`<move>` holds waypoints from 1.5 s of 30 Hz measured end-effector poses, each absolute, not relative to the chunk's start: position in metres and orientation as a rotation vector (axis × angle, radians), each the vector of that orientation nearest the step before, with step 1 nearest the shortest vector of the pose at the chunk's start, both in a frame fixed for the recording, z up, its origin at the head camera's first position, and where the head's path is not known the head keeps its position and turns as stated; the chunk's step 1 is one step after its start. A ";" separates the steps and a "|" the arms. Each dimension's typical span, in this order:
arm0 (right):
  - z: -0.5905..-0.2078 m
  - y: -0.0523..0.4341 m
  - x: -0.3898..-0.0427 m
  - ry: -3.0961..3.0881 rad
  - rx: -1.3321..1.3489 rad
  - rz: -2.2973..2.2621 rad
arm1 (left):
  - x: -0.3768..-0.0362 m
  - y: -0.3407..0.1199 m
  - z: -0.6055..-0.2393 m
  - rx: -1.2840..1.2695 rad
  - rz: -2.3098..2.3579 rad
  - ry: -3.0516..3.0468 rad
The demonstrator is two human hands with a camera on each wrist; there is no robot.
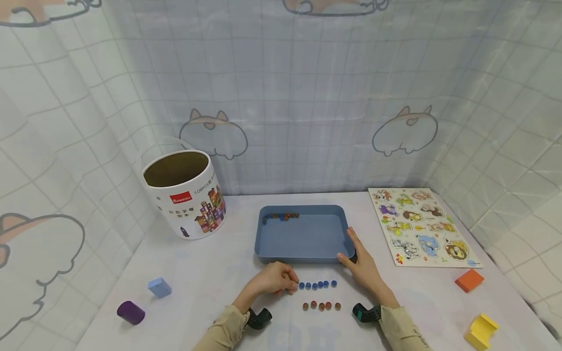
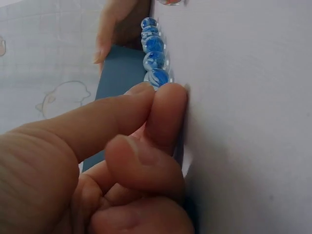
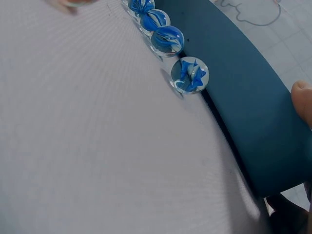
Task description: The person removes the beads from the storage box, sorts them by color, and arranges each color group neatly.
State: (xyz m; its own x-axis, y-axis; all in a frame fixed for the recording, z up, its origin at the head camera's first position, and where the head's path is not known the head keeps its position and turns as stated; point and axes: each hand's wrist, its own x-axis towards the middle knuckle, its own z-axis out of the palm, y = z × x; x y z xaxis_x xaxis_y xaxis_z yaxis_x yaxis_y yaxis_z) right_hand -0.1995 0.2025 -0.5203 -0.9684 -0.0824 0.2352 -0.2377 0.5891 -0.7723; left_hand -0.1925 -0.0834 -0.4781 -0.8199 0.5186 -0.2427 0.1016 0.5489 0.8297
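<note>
Head camera: a flat blue tray (image 1: 307, 239) is being touched at its lower right corner by the right hand (image 1: 362, 265), near the middle of the frame. The thumb and fingers of that hand are being spread apart over the corner. Just below the tray, a row of six blue marbles (image 1: 314, 286) is being held up by the white table (image 1: 210, 273). At the left end of this row, the fingers of the left hand (image 1: 274, 279) are being curled, and the tips of its thumb and pointing finger are being pressed together. It cannot be told if a marble is being pinched, because the inside is being hidden by the fingers. Lower down, a row of five brownish marbles (image 1: 322, 306) is being seen. More small marbles (image 1: 286, 216) are being held in the upper left part of the tray.

At the left, a big white bucket (image 1: 189, 204) is being seen, with a light blue block (image 1: 159, 287) and a purple block (image 1: 130, 312) below it. At the right, an animal puzzle board (image 1: 423, 226) is being shown, with an orange block (image 1: 469, 280) and a yellow block (image 1: 480, 332) below it.
</note>
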 end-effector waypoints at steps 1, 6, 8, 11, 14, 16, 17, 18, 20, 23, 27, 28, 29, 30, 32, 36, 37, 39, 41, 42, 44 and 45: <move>-0.520 0.202 -0.200 -2.643 0.268 1.325 | -0.192 -0.083 -0.477 0.500 1.198 2.312; -0.519 0.202 -0.200 -2.646 0.275 1.319 | -0.195 -0.085 -0.465 0.492 1.231 2.247; -0.519 0.202 -0.200 -2.638 0.283 1.320 | -0.200 -0.086 -0.458 0.500 1.266 2.241; -0.519 0.203 -0.200 -2.625 0.288 1.327 | -0.212 -0.087 -0.446 0.505 1.322 2.253; -0.520 0.203 -0.200 -2.627 0.287 1.316 | -0.229 -0.087 -0.435 0.451 1.382 2.248; -0.522 0.202 -0.199 -2.630 0.280 1.315 | -0.244 -0.086 -0.430 0.391 1.431 2.249; -0.522 0.202 -0.199 -2.631 0.278 1.317 | -0.252 -0.085 -0.429 0.361 1.455 2.260; -0.523 0.202 -0.199 -2.631 0.275 1.321 | -0.260 -0.084 -0.428 0.324 1.475 2.274; -0.523 0.201 -0.198 -2.630 0.265 1.339 | -0.275 -0.082 -0.429 0.272 1.507 2.317; -0.525 0.201 -0.198 -2.637 0.257 1.343 | -0.296 -0.079 -0.432 0.204 1.533 2.362; -0.525 0.200 -0.199 -2.642 0.256 1.331 | -0.315 -0.073 -0.436 0.117 1.561 2.344; -0.525 0.201 -0.199 -2.639 0.257 1.332 | -0.319 -0.071 -0.436 0.103 1.564 2.336; -0.524 0.201 -0.200 -2.636 0.258 1.330 | -0.322 -0.068 -0.436 0.094 1.562 2.329; -0.524 0.201 -0.200 -2.628 0.260 1.329 | -0.325 -0.066 -0.436 0.086 1.561 2.323; -0.524 0.202 -0.201 -2.618 0.263 1.327 | -0.330 -0.060 -0.436 0.075 1.543 2.327; -0.523 0.202 -0.202 -2.615 0.264 1.329 | -0.341 -0.051 -0.442 0.022 1.503 2.362; -0.523 0.202 -0.201 -2.616 0.264 1.334 | -0.343 -0.049 -0.444 0.001 1.485 2.378; -0.523 0.202 -0.201 -2.616 0.261 1.341 | -0.348 -0.045 -0.449 -0.043 1.445 2.409; -0.524 0.201 -0.201 -2.612 0.262 1.346 | -0.351 -0.042 -0.453 -0.080 1.395 2.448; -0.524 0.201 -0.201 -2.610 0.264 1.347 | -0.352 -0.041 -0.454 -0.094 1.368 2.468; -0.524 0.201 -0.200 -2.608 0.263 1.350 | -0.351 -0.038 -0.456 -0.110 1.336 2.496; -0.523 0.201 -0.200 -2.609 0.262 1.350 | -0.349 -0.036 -0.456 -0.103 1.326 2.510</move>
